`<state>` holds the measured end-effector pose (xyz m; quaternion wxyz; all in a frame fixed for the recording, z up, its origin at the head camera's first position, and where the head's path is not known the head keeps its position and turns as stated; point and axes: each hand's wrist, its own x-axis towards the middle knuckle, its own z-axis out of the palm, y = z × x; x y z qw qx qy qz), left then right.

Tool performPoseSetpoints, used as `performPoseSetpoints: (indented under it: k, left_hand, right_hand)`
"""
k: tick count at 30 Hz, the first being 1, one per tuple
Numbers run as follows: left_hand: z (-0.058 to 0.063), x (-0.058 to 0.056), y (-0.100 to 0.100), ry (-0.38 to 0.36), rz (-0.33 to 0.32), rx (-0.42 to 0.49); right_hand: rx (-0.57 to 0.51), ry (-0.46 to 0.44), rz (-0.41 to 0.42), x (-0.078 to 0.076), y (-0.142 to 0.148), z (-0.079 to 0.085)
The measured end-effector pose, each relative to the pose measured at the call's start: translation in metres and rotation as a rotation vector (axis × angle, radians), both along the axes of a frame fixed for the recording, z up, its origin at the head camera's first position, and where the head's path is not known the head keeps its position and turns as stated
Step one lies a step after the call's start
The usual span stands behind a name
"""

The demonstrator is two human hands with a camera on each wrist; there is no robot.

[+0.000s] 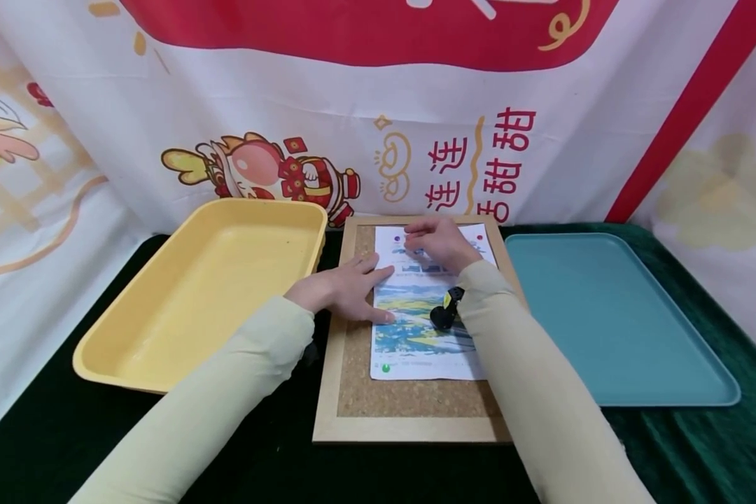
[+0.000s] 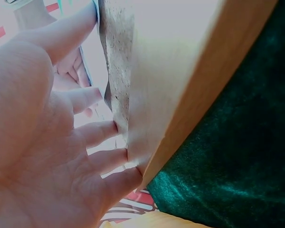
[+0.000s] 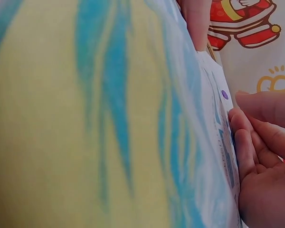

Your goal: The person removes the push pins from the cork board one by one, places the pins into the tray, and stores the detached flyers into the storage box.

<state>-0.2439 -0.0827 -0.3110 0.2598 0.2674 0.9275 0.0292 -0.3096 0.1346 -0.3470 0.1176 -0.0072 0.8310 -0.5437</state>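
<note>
A printed sheet of paper [image 1: 409, 350] with a blue and yellow landscape lies on a wood-framed corkboard [image 1: 416, 400]. My left hand [image 1: 349, 287] rests along the sheet's left edge, fingers spread, thumb and index fingertip on the paper. In the left wrist view, its other fingertips reach the cork and frame. Over the sheet's top part is my right hand [image 1: 441, 243], fingers loosely bent, with nothing visible in them. A purple pushpin [image 3: 224, 94] sits just left of its fingertips. A red pushpin [image 1: 480, 237] marks the top right, a green pushpin [image 1: 386, 367] the bottom left.
Left of the board stands a deep yellow tray [image 1: 120, 343]. To the right lies a flat teal tray [image 1: 617, 322]. Dark green cloth [image 1: 271, 455] covers the table, and a printed white curtain [image 1: 327, 91] hangs behind. A black wrist camera [image 1: 444, 315] hangs below my right wrist.
</note>
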Motion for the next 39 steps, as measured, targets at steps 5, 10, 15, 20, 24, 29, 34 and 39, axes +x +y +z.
performPoseSetpoints:
  k: [5,10,15,20,24,29,34,39]
  left_hand:
    - [0.001,-0.001,0.000,0.001,-0.001,-0.007]
    - [0.008,-0.007,0.000,-0.065,-0.037,-0.007]
    - [0.016,-0.014,-0.002,-0.129,-0.061,-0.001]
    - [0.012,-0.018,-0.002,-0.119,-0.074,0.022]
    - [0.005,-0.020,-0.001,-0.091,-0.067,0.039]
    - [0.004,-0.020,-0.001,-0.085,-0.057,0.045]
    - [0.004,-0.022,0.000,-0.091,-0.065,0.047]
    - [0.003,-0.022,-0.001,-0.086,-0.066,0.050]
  right_hand:
    - [-0.008,-0.013,0.014,-0.003,0.000,0.001]
    - [-0.020,-0.032,-0.004,-0.002,0.004,0.000]
    - [-0.029,-0.028,-0.018,-0.001,0.005,-0.003]
    - [-0.013,-0.013,-0.038,-0.002,0.003,-0.003]
    - [0.014,-0.011,-0.054,-0.004,0.001,-0.002]
    - [0.046,-0.025,-0.054,-0.004,-0.002,0.001]
    - [0.110,-0.015,-0.059,-0.006,-0.002,0.003]
    - [0.136,0.009,-0.045,-0.008,-0.006,0.007]
